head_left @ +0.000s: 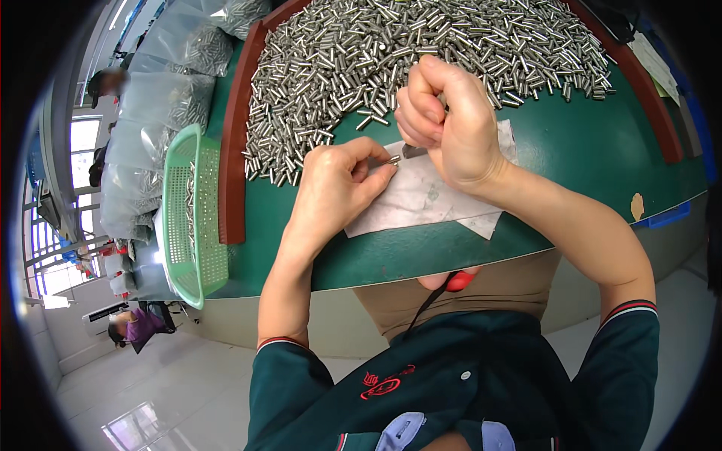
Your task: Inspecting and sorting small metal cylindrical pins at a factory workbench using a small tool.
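My left hand [336, 184] pinches one small metal pin [393, 159] between thumb and fingertips, just above a whitish, stained cloth [421, 199]. To its right, my right hand [455, 124] is raised over the cloth with its fingers curled closed. What the right hand holds, if anything, is hidden; a dark grey bit [412, 152] shows just below its fingers. Beyond both hands spreads a large heap of shiny cylindrical metal pins [429, 41], with a few loose ones lying at its near edge.
A red-brown rail [239, 143] bounds the green tabletop [587, 173] on the left, another [639, 90] on the right. Outside the left rail stands a green plastic basket [212, 255] with pins inside. Clear bags of pins [143, 143] line the far left. People are in the background.
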The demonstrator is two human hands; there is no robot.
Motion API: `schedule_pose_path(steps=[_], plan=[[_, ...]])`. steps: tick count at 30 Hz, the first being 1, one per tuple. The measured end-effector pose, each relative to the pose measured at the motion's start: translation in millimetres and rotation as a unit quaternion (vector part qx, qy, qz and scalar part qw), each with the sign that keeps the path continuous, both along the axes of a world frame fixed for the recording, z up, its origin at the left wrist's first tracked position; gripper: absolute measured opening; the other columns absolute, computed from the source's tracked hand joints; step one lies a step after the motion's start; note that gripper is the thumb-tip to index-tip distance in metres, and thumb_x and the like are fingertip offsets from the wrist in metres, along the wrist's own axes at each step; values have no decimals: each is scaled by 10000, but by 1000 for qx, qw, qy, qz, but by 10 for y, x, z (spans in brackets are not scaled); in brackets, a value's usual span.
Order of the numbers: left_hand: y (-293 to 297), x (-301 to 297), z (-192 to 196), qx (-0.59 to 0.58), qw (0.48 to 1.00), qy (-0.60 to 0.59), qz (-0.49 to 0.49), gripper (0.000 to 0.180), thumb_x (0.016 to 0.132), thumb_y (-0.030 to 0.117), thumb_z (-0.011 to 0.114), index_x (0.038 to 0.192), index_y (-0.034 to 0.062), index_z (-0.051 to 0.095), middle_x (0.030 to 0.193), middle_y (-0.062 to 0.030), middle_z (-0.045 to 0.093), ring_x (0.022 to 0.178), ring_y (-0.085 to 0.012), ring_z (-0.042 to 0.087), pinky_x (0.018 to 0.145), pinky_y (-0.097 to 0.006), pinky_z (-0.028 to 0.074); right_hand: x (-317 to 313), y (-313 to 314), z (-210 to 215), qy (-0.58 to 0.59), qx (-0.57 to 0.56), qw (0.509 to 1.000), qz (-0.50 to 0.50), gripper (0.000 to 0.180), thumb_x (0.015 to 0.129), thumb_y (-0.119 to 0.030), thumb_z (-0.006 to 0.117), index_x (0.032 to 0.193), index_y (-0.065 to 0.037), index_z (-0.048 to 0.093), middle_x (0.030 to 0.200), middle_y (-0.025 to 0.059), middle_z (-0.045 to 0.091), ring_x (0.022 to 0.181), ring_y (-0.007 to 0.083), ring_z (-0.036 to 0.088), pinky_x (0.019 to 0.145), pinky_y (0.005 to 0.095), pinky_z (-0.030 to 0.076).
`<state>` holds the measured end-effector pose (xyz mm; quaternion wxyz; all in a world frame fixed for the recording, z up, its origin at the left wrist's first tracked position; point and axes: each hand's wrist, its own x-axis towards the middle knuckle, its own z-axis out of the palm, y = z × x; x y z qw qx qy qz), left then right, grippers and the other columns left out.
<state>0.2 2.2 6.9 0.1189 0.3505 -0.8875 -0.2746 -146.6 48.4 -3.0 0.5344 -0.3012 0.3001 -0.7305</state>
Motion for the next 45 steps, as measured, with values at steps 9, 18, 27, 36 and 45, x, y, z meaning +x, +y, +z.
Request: schedule_pose_path(steps=[9,18,27,36,45], plan=[[0,19,-21,2,1000,18,-10,91,695,61,653,746,-6,619,466,8,396,435,-51,333,407,-227,286,21,-5,-33,-17,7,1000,14,385,878,-262,305,525,-112,270,421,-20,252,390,72,167,391,234,164],[-5,15,-26,11,1000,14,-10,85,700,55,650,741,-13,619,479,-6,456,444,-46,356,415,-221,307,36,-7,-39,-21,10,1000,18,383,879,-256,300,525,-114,273,420,-21,253,390,72,166,389,234,162],[-14,-13,8,37,999,20,-5,85,675,55,642,702,-17,605,496,-107,528,415,-182,505,432,-285,398,141,37,-14,40,-21,999,-5,340,817,-159,390,502,-43,335,462,-5,332,438,66,279,403,242,238],[-22,-14,13,23,1000,20,-8,96,670,72,643,704,-10,606,487,-104,521,413,-208,515,433,-307,403,196,-95,12,156,-29,986,-47,344,857,-173,340,529,-74,310,461,-17,298,414,61,249,389,229,192],[42,1,-73,-223,968,-7,-113,93,679,69,564,642,31,488,536,-119,520,502,-293,535,462,-399,419,105,-16,-22,33,-1,999,3,403,894,-231,310,515,-99,273,425,-22,255,381,69,180,377,236,152]])
